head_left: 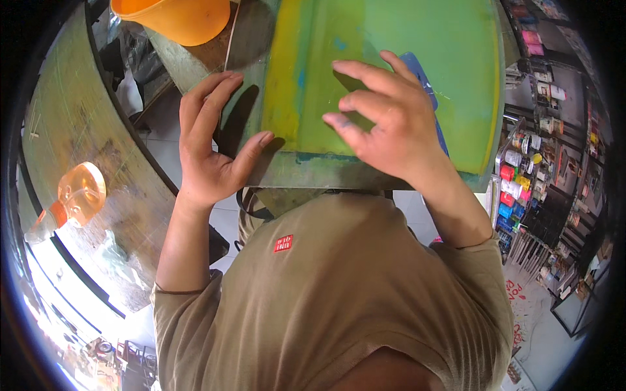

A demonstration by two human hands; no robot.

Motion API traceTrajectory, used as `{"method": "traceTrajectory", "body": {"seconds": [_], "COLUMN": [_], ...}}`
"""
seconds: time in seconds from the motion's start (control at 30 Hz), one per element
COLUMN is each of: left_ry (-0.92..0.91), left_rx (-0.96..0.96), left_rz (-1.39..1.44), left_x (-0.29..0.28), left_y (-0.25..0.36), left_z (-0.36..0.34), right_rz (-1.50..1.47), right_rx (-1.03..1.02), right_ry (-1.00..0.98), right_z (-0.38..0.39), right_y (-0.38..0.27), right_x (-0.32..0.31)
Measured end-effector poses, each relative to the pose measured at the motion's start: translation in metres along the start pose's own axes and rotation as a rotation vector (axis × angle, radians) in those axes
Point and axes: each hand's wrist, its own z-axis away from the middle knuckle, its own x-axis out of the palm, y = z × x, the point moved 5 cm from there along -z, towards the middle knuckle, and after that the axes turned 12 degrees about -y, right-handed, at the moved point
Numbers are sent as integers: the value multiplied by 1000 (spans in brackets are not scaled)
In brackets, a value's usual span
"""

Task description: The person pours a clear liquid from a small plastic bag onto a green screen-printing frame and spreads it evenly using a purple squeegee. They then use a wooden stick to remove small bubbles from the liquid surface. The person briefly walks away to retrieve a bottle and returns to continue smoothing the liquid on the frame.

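A green screen-printing frame [456, 91] with a yellowish band and blue smudges lies in front of me. My left hand [214, 137] is at its left border, fingers apart and slightly bent, thumb toward the middle, holding nothing; whether it touches the frame I cannot tell. Over the green surface, my right hand [388, 120] is open, fingers spread and curled a little, with blue stains on them. A flat blue tool [419, 73] lies partly hidden behind that hand, along the green surface.
An orange container [173, 19] stands at the upper left. A scuffed worktable [85, 124] on the left bears a clear bottle [83, 190] with orange liquid and crumpled plastic. Crowded shelves with colourful paint containers [510, 189] run along the right.
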Motion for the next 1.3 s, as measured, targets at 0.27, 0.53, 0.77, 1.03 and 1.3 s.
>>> {"method": "traceTrajectory", "body": {"seconds": [0.27, 0.53, 0.77, 1.03, 1.3], "left_ry": [17, 22, 21, 49, 60], "left_rx": [16, 14, 7, 41, 67], "left_rz": [0, 0, -8, -4, 1], "left_x": [1, 1, 1, 2, 0], "left_y": [-3, -4, 0, -3, -5], "left_z": [-2, -2, -3, 0, 5], "right_rz": [-5, 82, -404, -261, -127], "right_rx": [32, 17, -236, -572, -772], "right_ry": [29, 69, 15, -98, -225], "right_z": [-7, -5, -10, -14, -20], "right_y": [-9, -5, 5, -4, -12], "right_x": [11, 12, 6, 15, 15]}}
